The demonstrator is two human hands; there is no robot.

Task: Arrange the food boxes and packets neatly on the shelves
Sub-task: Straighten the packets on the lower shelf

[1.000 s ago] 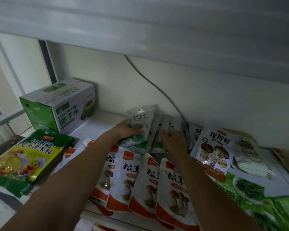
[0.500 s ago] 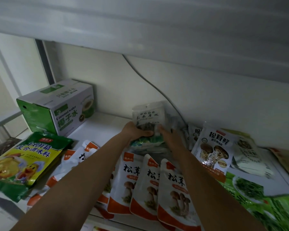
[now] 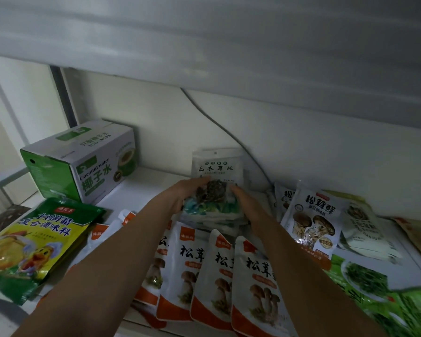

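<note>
**Stack of wood-ear packets held between 2 hands at the back of the shelf**

The stack of wood-ear packets is set near the back edge of the shelf, close to the wall. It lies between the coconut water box and the matsutake seasoning packet, with its top packet tipped upright. The left hand is curled round the stack's left side, its fingers clamped on the top packet. The right hand is laid against the right side, fingers straight and together. The packets are judged light, soft and glossy, so they are likely to slide over each other and fan out. The dried contents could be crushed by a hard squeeze. Hold is best taken low on both side edges, with the whole stack pressed together, not by the thin top seal. Orange matsutake pouches are overlapped along the front edge, under the forearms.
</note>
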